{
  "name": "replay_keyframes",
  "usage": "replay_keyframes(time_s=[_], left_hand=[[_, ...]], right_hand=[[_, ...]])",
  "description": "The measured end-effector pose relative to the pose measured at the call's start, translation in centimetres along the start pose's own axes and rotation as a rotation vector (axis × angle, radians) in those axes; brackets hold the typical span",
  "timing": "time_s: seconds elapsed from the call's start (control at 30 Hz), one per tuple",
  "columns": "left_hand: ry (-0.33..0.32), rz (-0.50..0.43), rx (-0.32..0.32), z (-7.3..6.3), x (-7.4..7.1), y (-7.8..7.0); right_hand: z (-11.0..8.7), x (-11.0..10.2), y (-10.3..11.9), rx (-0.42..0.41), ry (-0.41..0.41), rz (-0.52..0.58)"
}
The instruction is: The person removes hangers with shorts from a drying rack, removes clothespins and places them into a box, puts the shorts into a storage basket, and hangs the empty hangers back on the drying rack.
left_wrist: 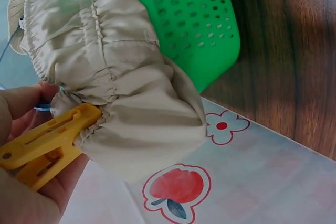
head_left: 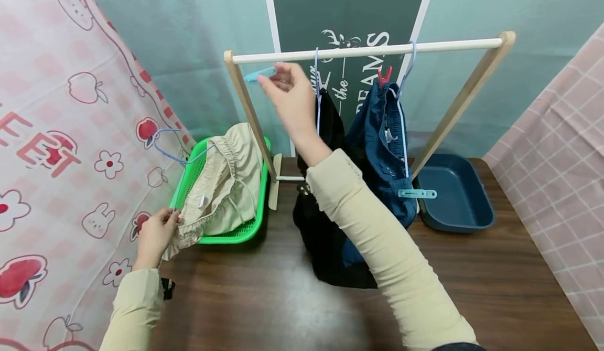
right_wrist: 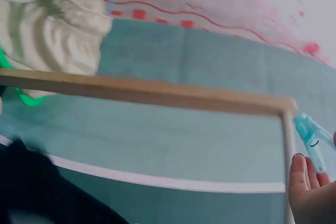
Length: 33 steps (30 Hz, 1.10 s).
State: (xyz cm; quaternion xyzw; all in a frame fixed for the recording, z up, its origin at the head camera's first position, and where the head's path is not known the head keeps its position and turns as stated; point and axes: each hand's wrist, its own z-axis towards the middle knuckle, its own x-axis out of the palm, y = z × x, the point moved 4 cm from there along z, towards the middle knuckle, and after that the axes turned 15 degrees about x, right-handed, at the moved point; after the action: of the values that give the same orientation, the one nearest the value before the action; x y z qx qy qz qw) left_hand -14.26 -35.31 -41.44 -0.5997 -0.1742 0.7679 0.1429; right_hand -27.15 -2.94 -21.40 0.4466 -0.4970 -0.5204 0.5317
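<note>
My left hand (head_left: 154,238) pinches the waistband corner of beige elastic-waist pants (head_left: 243,165), by the end of a blue hanger (head_left: 172,157). In the left wrist view, a yellow clothespin (left_wrist: 52,140) lies against that palm, its tip on the waistband. The pants lie partly in a green basket (head_left: 258,225). Between thumb and fingers, my right hand (head_left: 294,99) holds a light blue clothespin (head_left: 259,74), near the left end of the white rail (head_left: 292,56). The right wrist view shows this clothespin (right_wrist: 312,142) beside the rack's corner.
From the rail hang black clothing (head_left: 311,235) and dark blue pants (head_left: 377,130) on hangers. A red clothespin (head_left: 384,75) and another light blue clothespin (head_left: 417,194) grip the blue pants. A navy bin (head_left: 457,193) stands at right. Wooden posts (head_left: 252,115) support the rail.
</note>
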Motion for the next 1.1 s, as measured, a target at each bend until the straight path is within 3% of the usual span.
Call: replay_keyframes(time_s=[0.3, 0.53, 0.73, 0.97, 1.1], left_hand=[[0.049, -0.015, -0.042, -0.6, 0.4, 0.7], [0.073, 0.013, -0.068, -1.3, 0.5, 1.5], [0.076, 0.011, -0.054, -1.6, 0.1, 1.8], [0.094, 0.004, -0.058, -1.6, -0.3, 2.0], [0.099, 0.001, -0.060, -1.6, -0.5, 2.0]], right_hand=[[0.2, -4.9, 2.7, 0.079, -0.052, 0.416], [-0.4, -9.1, 3.9, 0.051, -0.160, 0.603], [-0.3, -12.8, 4.3, 0.102, -0.254, 0.772], [0.3, -17.0, 3.9, 0.198, -0.291, 0.985], [0.3, -19.2, 3.8, 0.201, -0.304, 1.095]])
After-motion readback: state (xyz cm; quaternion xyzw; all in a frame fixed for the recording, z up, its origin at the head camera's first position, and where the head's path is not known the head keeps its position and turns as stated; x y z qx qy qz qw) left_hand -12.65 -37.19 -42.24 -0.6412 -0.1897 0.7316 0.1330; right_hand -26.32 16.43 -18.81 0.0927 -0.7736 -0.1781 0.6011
